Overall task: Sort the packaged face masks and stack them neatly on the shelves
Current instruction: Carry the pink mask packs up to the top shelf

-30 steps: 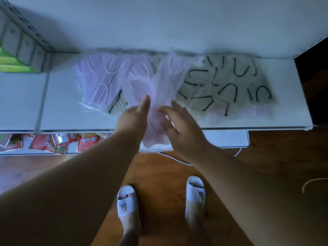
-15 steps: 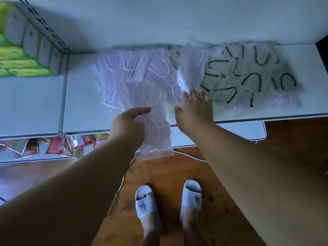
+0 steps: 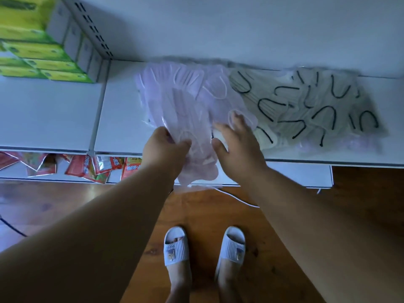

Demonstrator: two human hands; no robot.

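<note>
Lilac packaged face masks (image 3: 175,92) lie overlapped on the white shelf (image 3: 122,119), their clear wrappers blurred so that single packs are hard to count, and the left hand (image 3: 162,147) pinches one lilac pack (image 3: 196,149) that hangs over the shelf's front edge, its lower end hiding part of the shelf below. Just beside it the right hand (image 3: 238,143) is spread flat, fingers straight, on the pile where lilac meets the grey masks with black ear loops (image 3: 306,106); purple packs under the grey ones barely show, and green boxes (image 3: 32,44) are cut off at the upper left
</note>
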